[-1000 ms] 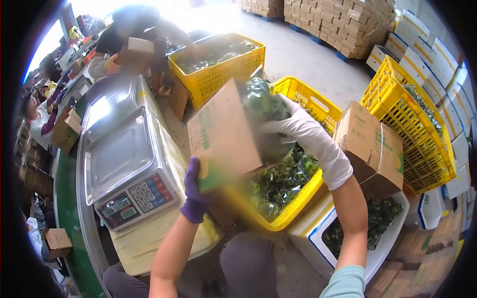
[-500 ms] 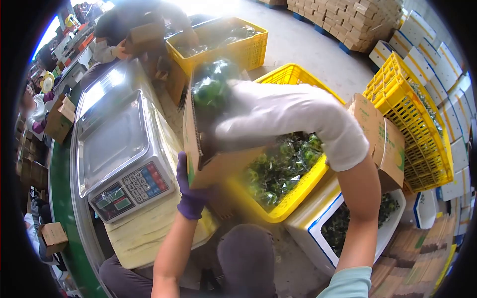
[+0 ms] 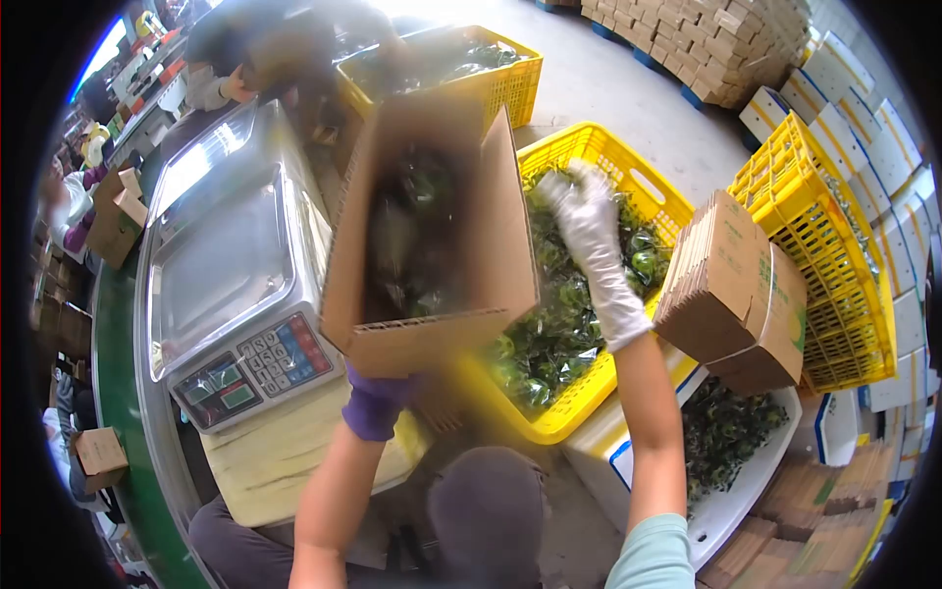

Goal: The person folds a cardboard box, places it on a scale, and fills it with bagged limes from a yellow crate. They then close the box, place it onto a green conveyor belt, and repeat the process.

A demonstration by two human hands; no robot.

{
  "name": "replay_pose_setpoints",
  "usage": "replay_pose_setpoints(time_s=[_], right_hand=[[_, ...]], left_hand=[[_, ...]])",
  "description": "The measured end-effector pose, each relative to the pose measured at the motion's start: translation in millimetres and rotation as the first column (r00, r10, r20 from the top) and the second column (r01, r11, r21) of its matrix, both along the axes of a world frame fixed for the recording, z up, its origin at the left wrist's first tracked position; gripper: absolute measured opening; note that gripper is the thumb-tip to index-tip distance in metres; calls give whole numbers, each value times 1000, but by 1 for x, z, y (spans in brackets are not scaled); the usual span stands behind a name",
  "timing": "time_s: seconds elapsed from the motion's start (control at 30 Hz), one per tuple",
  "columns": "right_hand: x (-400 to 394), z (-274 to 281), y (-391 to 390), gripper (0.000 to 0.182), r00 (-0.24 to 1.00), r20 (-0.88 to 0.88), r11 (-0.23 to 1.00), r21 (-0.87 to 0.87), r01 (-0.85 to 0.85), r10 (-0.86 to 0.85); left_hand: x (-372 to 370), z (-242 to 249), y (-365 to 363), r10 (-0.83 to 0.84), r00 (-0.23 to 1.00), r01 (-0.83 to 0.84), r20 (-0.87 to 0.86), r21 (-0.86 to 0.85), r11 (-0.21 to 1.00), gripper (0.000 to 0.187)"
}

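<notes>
My left hand (image 3: 379, 401), in a purple glove, grips the lower near edge of an open cardboard box (image 3: 432, 339) from below; most of its fingers are hidden by the box. Inside the box lie dark green bundles in shiny clear plastic (image 3: 417, 226). My right hand (image 3: 579, 201), in a white glove, is blurred with its fingers apart, low over a yellow crate (image 3: 653, 196). Clear bags of leafy greens (image 3: 564, 314) fill that crate, and the fingertips overlap the greens along its far side.
At left stands a metal weighing scale (image 3: 226, 285). Strapped flat cartons (image 3: 736, 285) and a white foam box (image 3: 765, 461) of greens are at right, near a tilted yellow crate (image 3: 814, 226). Another person (image 3: 265, 49) works behind, beside a filled yellow crate (image 3: 510, 88).
My right hand has drawn out of the box and moved right to the yellow crate; a bag of greens it had at the box is now inside. The box has tipped its opening towards me.
</notes>
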State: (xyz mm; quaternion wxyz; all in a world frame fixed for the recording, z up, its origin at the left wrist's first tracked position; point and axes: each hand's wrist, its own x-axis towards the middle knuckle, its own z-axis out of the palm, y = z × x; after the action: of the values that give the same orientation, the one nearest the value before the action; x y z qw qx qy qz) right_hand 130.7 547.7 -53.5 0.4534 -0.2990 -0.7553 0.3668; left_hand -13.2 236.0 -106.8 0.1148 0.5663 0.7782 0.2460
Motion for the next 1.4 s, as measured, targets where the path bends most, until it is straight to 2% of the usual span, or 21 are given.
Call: replay_pose_setpoints(time_s=[0.03,0.07,0.1,0.13,0.17,0.2,0.4,0.57,0.63,0.7,0.8,0.9,0.97,1.03,1.1,1.17,1.2,1.23,1.3,1.37,1.4], right_hand=[[5,-53,8,103,947,297,990,107,91,-120],[12,-83,-5,123,749,661,943,-223,247,-40],[14,-162,5,128,584,811,932,-243,270,43],[17,-155,-17,129,559,809,817,-440,373,180],[11,-227,-12,130,273,935,915,-301,269,228],[0,-128,-50,129,244,929,862,-353,364,278],[-1,-201,-12,115,315,909,855,-381,353,275],[-15,-121,-53,92,288,948,829,-269,490,138],[-13,-133,-45,90,361,919,843,-314,437,155],[-8,-130,-51,81,382,918,865,-279,417,112],[8,-167,-31,41,719,694,852,-400,337,41],[24,-166,-12,15,967,221,729,-682,62,124],[41,-83,-30,12,997,-23,577,-815,-64,79],[55,-12,-38,13,994,7,603,-795,-61,110],[68,45,-45,12,981,-141,668,-719,-194,133],[72,106,-65,17,980,-112,828,-524,-198,164],[72,142,-85,17,980,-109,834,-514,-201,169],[67,178,-111,20,960,169,928,-339,-155,223],[47,204,-151,26,772,634,938,240,-251,44],[3,192,-185,42,589,808,780,355,-515,21],[4,194,-183,42,591,806,767,366,-527,21]], left_hand=[[4,2,-3,25,966,0,-259,94,996,51],[8,4,-4,75,866,23,-494,189,982,46],[11,9,-5,78,863,25,-499,197,980,46],[14,14,-7,167,899,6,-405,392,920,47],[14,16,-9,232,928,-28,-292,565,824,48],[9,9,-10,185,936,31,-299,593,805,53],[12,23,1,140,884,167,-447,581,797,53],[18,21,3,103,946,133,-308,658,741,52],[20,11,-5,-115,937,-73,329,507,859,53],[17,11,-8,-127,953,-33,274,514,857,51],[19,16,-16,-136,974,28,179,504,863,50],[23,23,-16,-265,627,-169,732,461,871,93],[22,17,-18,-371,670,-149,642,607,780,102],[21,26,-23,-377,418,-195,826,487,851,95],[20,5,-23,-425,595,-174,682,626,761,82],[10,-18,-20,-407,-258,-412,876,281,867,65],[17,-3,-29,-313,625,-174,715,519,837,53],[26,-6,-25,-319,625,-176,712,527,831,53],[41,-14,-11,-381,-55,-530,923,296,794,51],[45,4,-17,-423,135,-363,896,442,820,51],[54,15,-18,-289,548,-311,785,512,801,52]])
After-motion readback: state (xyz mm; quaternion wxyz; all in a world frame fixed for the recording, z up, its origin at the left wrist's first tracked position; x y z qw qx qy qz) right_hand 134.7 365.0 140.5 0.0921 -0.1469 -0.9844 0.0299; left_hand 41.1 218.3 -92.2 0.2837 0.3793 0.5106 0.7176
